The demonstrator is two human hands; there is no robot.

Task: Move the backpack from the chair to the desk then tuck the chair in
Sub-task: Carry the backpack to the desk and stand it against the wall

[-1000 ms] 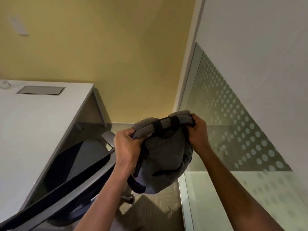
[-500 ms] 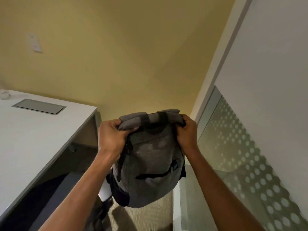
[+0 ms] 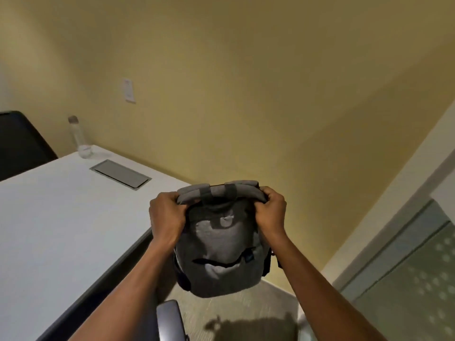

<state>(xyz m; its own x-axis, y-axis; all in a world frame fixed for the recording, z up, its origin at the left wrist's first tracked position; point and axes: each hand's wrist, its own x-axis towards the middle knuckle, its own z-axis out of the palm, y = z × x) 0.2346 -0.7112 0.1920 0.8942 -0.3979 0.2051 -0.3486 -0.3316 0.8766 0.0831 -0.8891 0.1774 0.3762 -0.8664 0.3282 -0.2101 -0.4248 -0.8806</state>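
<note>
**Backpack held at desk corner: desk lies to the left**

The backpack (image 3: 219, 244) hangs in the air, clear of both chair and desk. Its long axis runs vertically: top edge up, base down, front panel toward the camera. The base appears to hang somewhat below the level of the desk (image 3: 61, 217) top, though the view makes this hard to judge.

Both hands are clamped on the top edge of the pack. The left hand (image 3: 167, 217) grips the left corner; the right hand (image 3: 269, 211) grips the right corner. The hands are apart, separated by the width of the pack, with the carry handle between them.

The governing relation is lateral. The desk lies to the left of the pack, and its near right corner sits just behind and beside the left hand. The left hand is therefore the nearer hand to the desk; the right hand is the outer one, on the wall side.

Judgement: placement calls for a raise, then a shift to the left, with the left hand leading over the edge. The bare white surface nearest the corner is the obvious landing zone.

Only a grey part of the chair (image 3: 170, 321) shows, at the bottom edge below the pack. It is not yet tucked in.
</note>
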